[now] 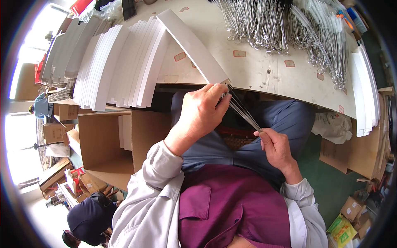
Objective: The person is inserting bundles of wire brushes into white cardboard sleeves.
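Note:
My left hand (202, 108) is closed around one end of a bundle of thin metal wire rods (247, 113), just off the table's front edge. A dark, ridged or bristled stretch shows beside its fingers. Lower and to the right, my right hand (276, 149) pinches the other end of the bundle between thumb and fingers. The rods slant between the two hands above my lap. Against the left hand's fingertips lies the near end of a long, narrow white box (194, 47), angled across the table. Fingers hide the rod tips and part of the box's end.
Rows of white boxes (124, 62) stand on the table's left. Heaps of looped wire rods (256, 25) lie at the back right, with more white boxes (364, 91) at the right edge. A cardboard carton (105, 142) stands open below left. Another person's dark cap (91, 217) shows lower left.

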Tool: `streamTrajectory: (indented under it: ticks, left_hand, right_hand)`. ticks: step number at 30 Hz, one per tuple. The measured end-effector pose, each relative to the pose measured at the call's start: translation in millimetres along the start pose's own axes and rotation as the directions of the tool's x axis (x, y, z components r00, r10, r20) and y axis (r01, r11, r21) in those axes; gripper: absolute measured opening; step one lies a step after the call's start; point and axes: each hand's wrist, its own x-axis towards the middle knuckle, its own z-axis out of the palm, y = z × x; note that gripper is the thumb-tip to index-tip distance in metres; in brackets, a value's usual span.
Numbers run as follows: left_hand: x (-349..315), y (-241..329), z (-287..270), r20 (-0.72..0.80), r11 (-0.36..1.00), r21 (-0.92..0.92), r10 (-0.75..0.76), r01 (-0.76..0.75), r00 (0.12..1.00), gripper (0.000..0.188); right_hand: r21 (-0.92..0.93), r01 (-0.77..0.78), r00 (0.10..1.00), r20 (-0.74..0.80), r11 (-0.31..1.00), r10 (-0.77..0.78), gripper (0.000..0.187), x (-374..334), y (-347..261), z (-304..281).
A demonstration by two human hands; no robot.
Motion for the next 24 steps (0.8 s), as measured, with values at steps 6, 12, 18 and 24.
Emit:
streamTrajectory:
  ticks: [6,12,18,24]
  left_hand:
    - [-9.3,-5.6,8.6,-0.013,0.955,0.177,0.244,-0.238,0.970,0.011]
    - [-11.4,-11.5,1.6,0.065,0.898,0.151,0.407,-0.413,0.911,0.021]
    - [-20.1,-23.0,2.7,0.160,0.863,0.216,0.431,-0.458,0.888,0.036]
    - [-18.3,-20.0,-0.7,-0.291,0.985,0.027,0.173,-0.173,0.941,0.009]
  right_hand:
    - [-0.022,0.012,1.000,-0.014,1.000,-0.012,0.021,0.1,4.8,1.8]
    - [-0.023,0.008,1.000,-0.021,1.000,-0.008,0.020,-0.3,8.6,4.5]
    - [-0.036,0.007,1.000,-0.024,0.999,-0.008,0.021,-2.9,11.7,1.0]
    - [-0.047,-0.015,0.998,-0.054,0.999,0.013,0.022,-1.9,7.5,-7.6]
